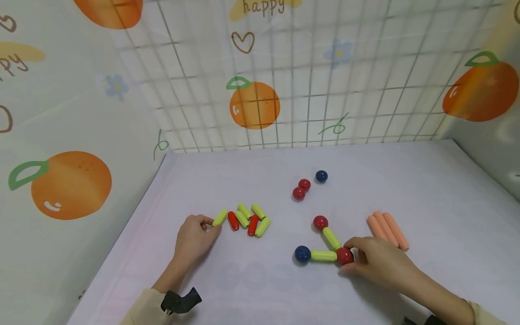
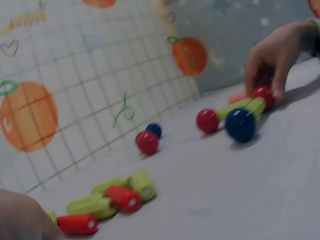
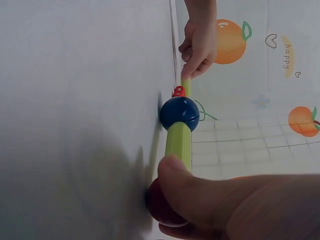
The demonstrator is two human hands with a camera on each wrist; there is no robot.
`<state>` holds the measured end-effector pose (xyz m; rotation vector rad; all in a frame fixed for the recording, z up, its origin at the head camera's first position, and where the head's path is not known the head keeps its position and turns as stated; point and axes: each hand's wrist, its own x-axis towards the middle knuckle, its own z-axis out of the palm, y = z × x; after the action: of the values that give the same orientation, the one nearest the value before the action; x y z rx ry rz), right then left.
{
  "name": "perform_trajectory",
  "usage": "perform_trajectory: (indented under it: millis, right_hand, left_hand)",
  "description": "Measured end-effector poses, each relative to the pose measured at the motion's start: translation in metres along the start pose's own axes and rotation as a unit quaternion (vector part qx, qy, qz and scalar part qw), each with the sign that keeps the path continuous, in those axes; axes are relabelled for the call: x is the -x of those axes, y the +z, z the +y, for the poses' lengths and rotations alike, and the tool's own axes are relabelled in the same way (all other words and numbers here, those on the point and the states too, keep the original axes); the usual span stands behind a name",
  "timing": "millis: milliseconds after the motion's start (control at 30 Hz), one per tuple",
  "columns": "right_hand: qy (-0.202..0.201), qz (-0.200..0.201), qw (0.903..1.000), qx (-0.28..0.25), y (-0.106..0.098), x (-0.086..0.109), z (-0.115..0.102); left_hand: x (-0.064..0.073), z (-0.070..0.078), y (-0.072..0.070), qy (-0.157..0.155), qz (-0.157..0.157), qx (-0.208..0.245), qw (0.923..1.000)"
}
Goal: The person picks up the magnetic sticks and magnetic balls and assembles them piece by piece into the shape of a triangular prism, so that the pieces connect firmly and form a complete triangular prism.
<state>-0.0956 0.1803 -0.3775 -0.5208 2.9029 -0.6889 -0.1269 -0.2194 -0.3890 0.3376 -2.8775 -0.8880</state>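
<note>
My left hand (image 1: 197, 238) pinches the near end of a yellow-green rod (image 1: 220, 217) at the left edge of a group of short rods. With thumb and fingers my right hand (image 1: 382, 262) holds a red ball (image 1: 345, 256), the corner of a V-shaped piece. One yellow-green rod (image 1: 323, 256) runs from that ball to a blue ball (image 1: 302, 254). A second yellow-green rod (image 1: 332, 238) joins it to another red ball (image 1: 320, 222). In the right wrist view, the thumb (image 3: 175, 175) lies across the held red ball (image 3: 162, 205) and hides part of it.
Beside the left hand lie several yellow-green rods (image 1: 262, 227) and two red rods (image 1: 233, 220). Two red balls (image 1: 299, 194) and a blue ball (image 1: 321, 176) sit farther back. Three orange rods (image 1: 387, 230) lie behind the right hand. A patterned curtain (image 1: 300, 108) borders the table's back.
</note>
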Motion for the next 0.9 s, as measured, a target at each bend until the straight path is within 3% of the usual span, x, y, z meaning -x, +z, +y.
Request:
perform_trajectory:
  millis: [133,433,600,900]
  right_hand:
    - [0.0,-0.006,1.0,-0.007,-0.001,-0.002,0.0]
    - [-0.007,-0.031,0.999,-0.032,0.005,-0.012,-0.006]
    - [-0.009,-0.031,0.9991,-0.026,0.007,-0.014,-0.009]
    - [-0.009,-0.029,0.9995,-0.01,0.006,-0.016,-0.012]
  left_hand:
    - [0.015,0.022,0.003,0.015,-0.018,0.051,0.9984]
    - [0.041,0.07,0.035,0.092,-0.08,0.113,0.9861]
    - [0.044,0.085,0.048,0.113,-0.106,0.121,0.9805]
    - [0.044,0.102,0.058,0.115,-0.139,0.137,0.9741]
